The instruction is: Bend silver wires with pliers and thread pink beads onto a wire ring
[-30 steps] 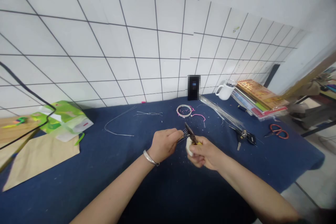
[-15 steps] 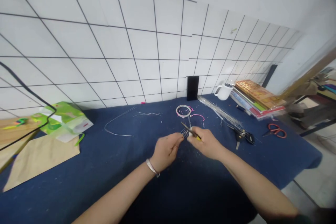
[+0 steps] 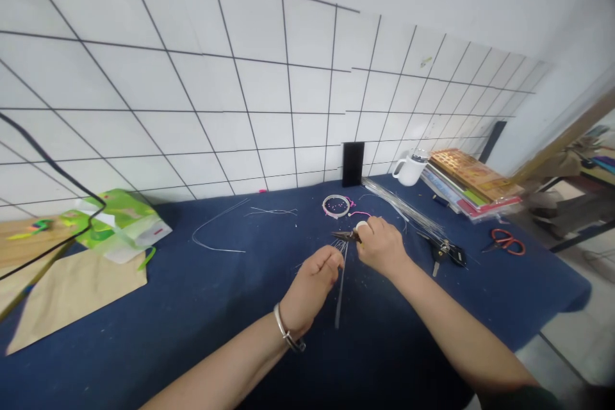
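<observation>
My left hand, wearing a silver bangle, is closed around a small bundle of looped thin wire. A narrow pale strip hangs from the bundle down in front of the blue cloth. My right hand grips a pair of pliers with dark jaws pointing left, right at the top of the wire loops. Whether the jaws pinch a wire I cannot tell. A small white round thing shows at the right fingers. Beyond the hands lies a white ring dish with pink beads inside.
On the blue cloth lie loose wires, a wire bundle, keys and red-handled scissors. A white mug, stacked books and a black upright block stand by the wall. A green bag lies left.
The pliers have swung from slanting to nearly level, and my right hand has turned and risen slightly. The pale strip now hangs below the wire loops. My left hand has shifted slightly right.
</observation>
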`<state>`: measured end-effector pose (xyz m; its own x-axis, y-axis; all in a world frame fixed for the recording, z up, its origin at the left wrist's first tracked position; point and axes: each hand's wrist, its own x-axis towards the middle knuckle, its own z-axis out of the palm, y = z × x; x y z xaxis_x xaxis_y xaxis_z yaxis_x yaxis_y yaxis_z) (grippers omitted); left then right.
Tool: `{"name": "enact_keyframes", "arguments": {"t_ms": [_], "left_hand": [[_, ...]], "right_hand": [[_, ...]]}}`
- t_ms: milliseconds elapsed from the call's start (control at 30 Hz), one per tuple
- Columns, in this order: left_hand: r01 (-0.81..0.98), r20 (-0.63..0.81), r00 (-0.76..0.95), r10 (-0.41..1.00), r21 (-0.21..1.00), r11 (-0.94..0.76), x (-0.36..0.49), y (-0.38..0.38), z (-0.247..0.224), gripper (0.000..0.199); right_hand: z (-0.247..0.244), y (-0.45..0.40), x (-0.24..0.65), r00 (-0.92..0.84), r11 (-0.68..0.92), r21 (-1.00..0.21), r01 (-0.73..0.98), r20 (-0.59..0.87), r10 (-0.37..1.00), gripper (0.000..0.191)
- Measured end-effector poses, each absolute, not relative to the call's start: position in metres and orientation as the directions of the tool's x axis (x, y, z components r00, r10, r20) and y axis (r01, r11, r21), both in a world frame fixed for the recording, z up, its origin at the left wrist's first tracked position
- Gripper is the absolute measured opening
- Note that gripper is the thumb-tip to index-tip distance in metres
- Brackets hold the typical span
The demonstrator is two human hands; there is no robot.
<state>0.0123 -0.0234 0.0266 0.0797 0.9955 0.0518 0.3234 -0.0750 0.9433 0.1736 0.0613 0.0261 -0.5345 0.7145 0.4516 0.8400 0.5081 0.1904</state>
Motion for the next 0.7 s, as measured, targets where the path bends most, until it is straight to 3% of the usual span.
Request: {"name": "enact_keyframes", "arguments": {"t_ms": [67, 133, 233, 333, 433, 500, 567, 600, 700], "left_hand": [[0.565, 0.193, 0.076, 0.978, 0.8, -0.202, 0.006, -0.017, 0.023, 0.025], [0.771, 0.276, 0.134, 0.952, 0.574, -0.275, -0.001, -0.01, 0.018, 0.02], [0.871, 0.325, 0.236, 0.916, 0.347, -0.347, -0.009, -0.004, 0.012, 0.02], [0.862, 0.378, 0.311, 0.872, 0.273, -0.426, -0.018, 0.002, 0.007, 0.018], [0.809, 0.428, 0.404, 0.808, 0.244, -0.534, -0.031, 0.012, 0.003, 0.018], [0.785, 0.427, 0.434, 0.793, 0.253, -0.565, -0.038, 0.017, 0.001, 0.019], [0.774, 0.396, 0.416, 0.819, 0.319, -0.547, -0.042, 0.019, 0.005, 0.019], [0.764, 0.369, 0.392, 0.843, 0.38, -0.522, -0.041, 0.019, 0.008, 0.019], [0.638, 0.234, 0.308, 0.922, 0.668, -0.383, -0.028, 0.009, 0.021, 0.024]], "right_hand": [[0.025, 0.059, 0.174, -0.529, 0.482, 0.225, 0.847, 0.458, 0.715, 0.012], [0.028, 0.055, 0.175, -0.514, 0.466, 0.221, 0.857, 0.435, 0.739, 0.011], [0.036, 0.047, 0.176, -0.466, 0.468, 0.092, 0.879, 0.374, 0.802, 0.008], [0.043, 0.037, 0.176, -0.463, 0.508, -0.273, 0.817, 0.215, 0.86, 0.007], [0.044, 0.027, 0.173, -0.612, 0.42, -0.702, 0.575, -0.028, 0.791, 0.015], [0.04, 0.024, 0.172, -0.682, 0.334, -0.814, 0.475, -0.101, 0.724, 0.017], [0.034, 0.026, 0.171, -0.639, 0.39, -0.743, 0.544, -0.067, 0.766, 0.016], [0.03, 0.03, 0.171, -0.58, 0.446, -0.633, 0.633, -0.005, 0.815, 0.014], [0.019, 0.048, 0.173, -0.427, 0.476, -0.151, 0.867, 0.269, 0.863, 0.008]]}}
